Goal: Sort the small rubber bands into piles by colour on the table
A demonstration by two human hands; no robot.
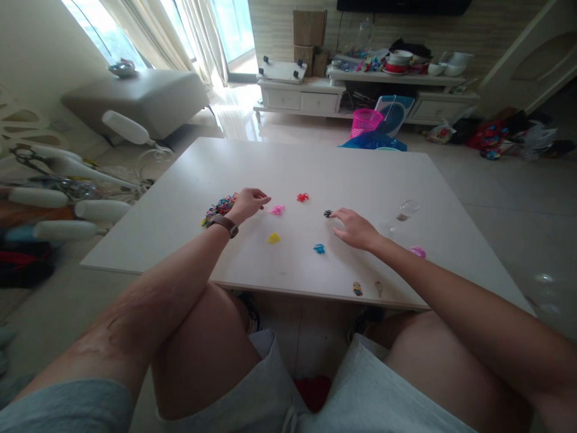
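My left hand [247, 203] is over the right edge of a mixed heap of small multicoloured bits [219, 209], which look like little rubber bands. Its fingers are curled together; anything between them is too small to make out. Just right of it lies a pink pile [277, 210]. My right hand [354, 229] has thumb and fingers apart, with the index fingertip at a small black pile [327, 213]. Around the middle lie a red pile [303, 196], a yellow pile [273, 239] and a blue pile [319, 248].
On the white table [315, 168], a clear plastic container [408, 209] lies at the right. A pink-purple item [417, 251] is partly behind my right forearm. A minion figure sticker [357, 288] and a small pale piece [378, 288] lie near the front edge.
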